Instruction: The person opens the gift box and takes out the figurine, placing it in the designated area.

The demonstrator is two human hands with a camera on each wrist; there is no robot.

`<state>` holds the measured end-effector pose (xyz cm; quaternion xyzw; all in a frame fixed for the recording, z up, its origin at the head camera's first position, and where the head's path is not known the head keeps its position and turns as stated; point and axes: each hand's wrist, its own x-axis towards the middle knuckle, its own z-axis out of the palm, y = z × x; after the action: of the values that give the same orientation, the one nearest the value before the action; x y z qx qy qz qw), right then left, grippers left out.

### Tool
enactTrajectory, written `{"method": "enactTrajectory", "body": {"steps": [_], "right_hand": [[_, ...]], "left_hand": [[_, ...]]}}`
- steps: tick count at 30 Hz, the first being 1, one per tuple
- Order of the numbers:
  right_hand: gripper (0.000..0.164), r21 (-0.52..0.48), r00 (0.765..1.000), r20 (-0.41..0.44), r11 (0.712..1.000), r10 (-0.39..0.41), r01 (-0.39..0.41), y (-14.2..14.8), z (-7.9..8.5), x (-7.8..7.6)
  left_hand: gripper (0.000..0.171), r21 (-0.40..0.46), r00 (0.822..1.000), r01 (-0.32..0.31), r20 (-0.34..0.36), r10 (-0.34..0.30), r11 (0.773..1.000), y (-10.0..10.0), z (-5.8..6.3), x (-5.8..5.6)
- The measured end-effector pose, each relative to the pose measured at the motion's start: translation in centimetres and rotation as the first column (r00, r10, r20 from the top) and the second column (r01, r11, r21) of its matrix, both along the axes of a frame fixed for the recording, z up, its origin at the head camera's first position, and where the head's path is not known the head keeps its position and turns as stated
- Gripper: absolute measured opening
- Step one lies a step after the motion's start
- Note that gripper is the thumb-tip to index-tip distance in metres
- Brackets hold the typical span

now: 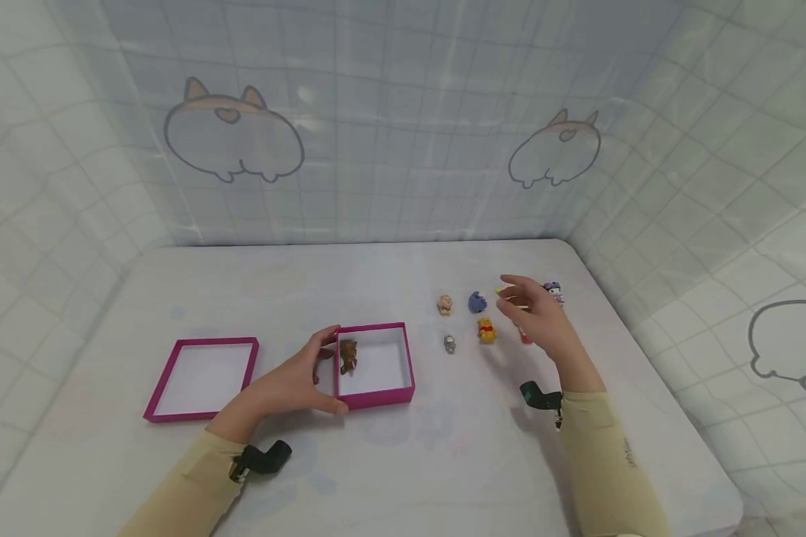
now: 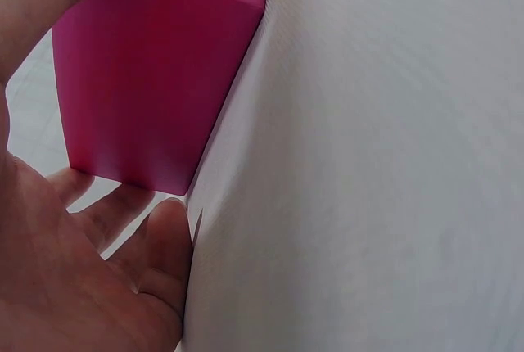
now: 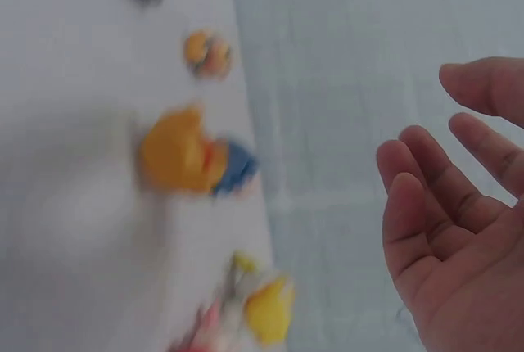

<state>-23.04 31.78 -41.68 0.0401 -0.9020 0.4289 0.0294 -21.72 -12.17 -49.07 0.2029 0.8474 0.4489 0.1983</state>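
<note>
My left hand point(image 1: 294, 380) holds a magenta box point(image 1: 377, 397) by its left side, thumb at the front corner and fingers along the back one. Inside this white-lined box a small brown figurine point(image 1: 348, 356) lies against the left wall. In the left wrist view, fingertips touch the edge of the box's magenta side point(image 2: 139, 82). Over the toy figurines at the right hovers my right hand point(image 1: 537, 312), fingers loosely bent and nothing between them. Below it are a yellow bear figurine point(image 1: 486, 330) in a red top and a partly hidden red one point(image 1: 526, 337).
A second magenta-rimmed tray or lid point(image 1: 168, 380) lies left of the box. Near the bear are a blue figurine point(image 1: 478, 302), a beige one point(image 1: 445, 304) and a small grey one point(image 1: 450, 344). A purple-and-white figurine point(image 1: 554, 291) stands behind the right hand. Patterned curtains surround the table.
</note>
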Motion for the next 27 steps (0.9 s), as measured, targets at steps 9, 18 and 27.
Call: {"method": "enactTrajectory", "body": {"steps": [9,18,27], "right_hand": [[0.047,-0.071,0.983,-0.008,0.981,0.182,-0.182,-5.3,0.6,-0.9],[0.039,-0.079,0.933,-0.023,0.929,0.36,-0.361,-10.8,1.1,-1.3],[0.039,-0.062,0.871,-0.028,0.869,0.491,-0.491,-14.6,1.1,-1.1]], "left_hand": [[0.128,-0.005,1.0,-0.002,0.011,0.002,1.0,0.1,0.3,0.2],[0.129,-0.003,1.0,-0.01,0.006,0.01,1.0,0.2,0.2,0.2],[0.129,-0.015,1.0,-0.022,0.01,0.022,1.0,0.6,0.6,0.3]]}}
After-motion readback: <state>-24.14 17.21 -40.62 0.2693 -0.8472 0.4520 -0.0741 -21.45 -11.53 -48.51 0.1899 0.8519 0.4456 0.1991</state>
